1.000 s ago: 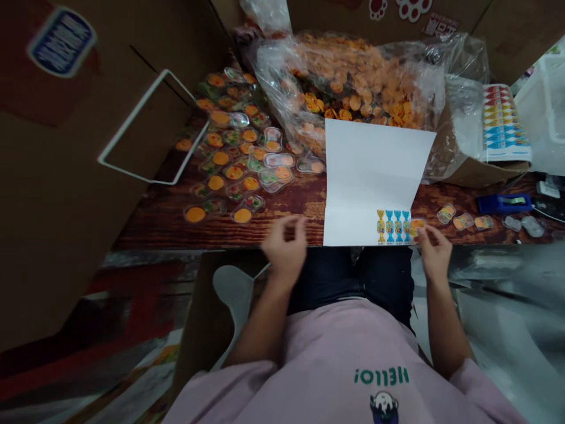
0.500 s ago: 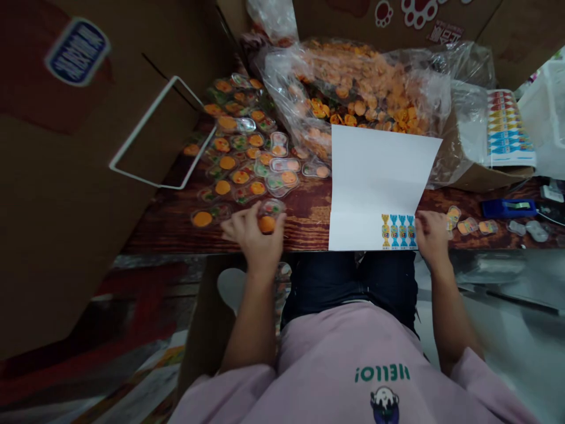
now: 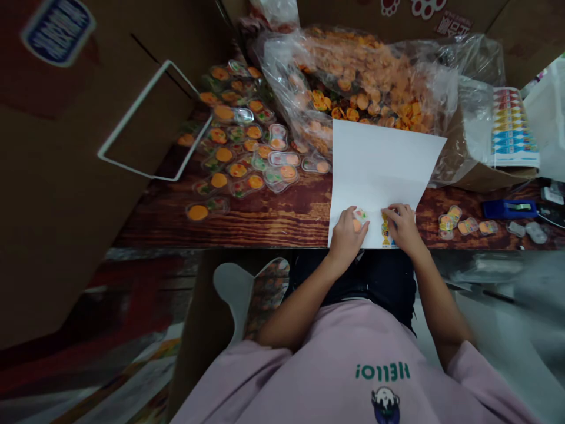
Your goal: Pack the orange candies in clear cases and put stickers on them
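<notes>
My left hand (image 3: 347, 240) is closed around a small clear plastic container (image 3: 359, 217) with an orange disc and coloured bits inside, over the lower left of a white sheet (image 3: 384, 159). Close beside it, my right hand (image 3: 404, 231) bends over the sheet's lower right, thumb and forefinger pinched at the top of a yellow candy-shaped sticker (image 3: 385, 231). Its fingers cover most of the blue stickers in that row. To the left lie many similar clear containers (image 3: 238, 171) in a loose spread on the wooden table (image 3: 273, 221).
Behind the sheet lies a clear bag (image 3: 362, 88) full of orange pieces. A box with sticker sheets (image 3: 514, 132) stands at the back right. Several stickered containers (image 3: 468, 226) and a blue tape dispenser (image 3: 507, 209) sit on the right. A large cardboard box (image 3: 57, 194) bounds the left.
My left hand has carried the container from the spread on the left across to the sheet. My right hand has moved left from the sheet's edge onto the stickers.
</notes>
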{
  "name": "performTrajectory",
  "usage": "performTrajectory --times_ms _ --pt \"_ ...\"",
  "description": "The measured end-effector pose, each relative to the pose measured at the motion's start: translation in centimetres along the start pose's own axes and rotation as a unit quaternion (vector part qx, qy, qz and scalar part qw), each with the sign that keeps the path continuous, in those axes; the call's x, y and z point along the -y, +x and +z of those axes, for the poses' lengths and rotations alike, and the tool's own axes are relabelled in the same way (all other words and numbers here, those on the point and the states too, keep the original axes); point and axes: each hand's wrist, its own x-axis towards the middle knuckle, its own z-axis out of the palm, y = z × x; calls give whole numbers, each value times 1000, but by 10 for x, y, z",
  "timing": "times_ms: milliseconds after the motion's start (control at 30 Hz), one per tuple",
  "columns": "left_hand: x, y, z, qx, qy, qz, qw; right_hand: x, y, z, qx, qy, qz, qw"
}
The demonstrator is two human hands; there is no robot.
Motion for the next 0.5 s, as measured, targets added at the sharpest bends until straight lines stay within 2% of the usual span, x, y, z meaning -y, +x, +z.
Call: performTrajectory --times_ms 200,333,500 --pt "-9 -3 -1 6 73 -44 996 1 -2 3 -35 -18 1 999" --pt "-11 -4 0 12 94 -54 994 0 -5 0 -39 -7 -27 999" --pt "-13 -3 -3 32 128 -87 988 0 -19 -16 -83 64 -74 992"
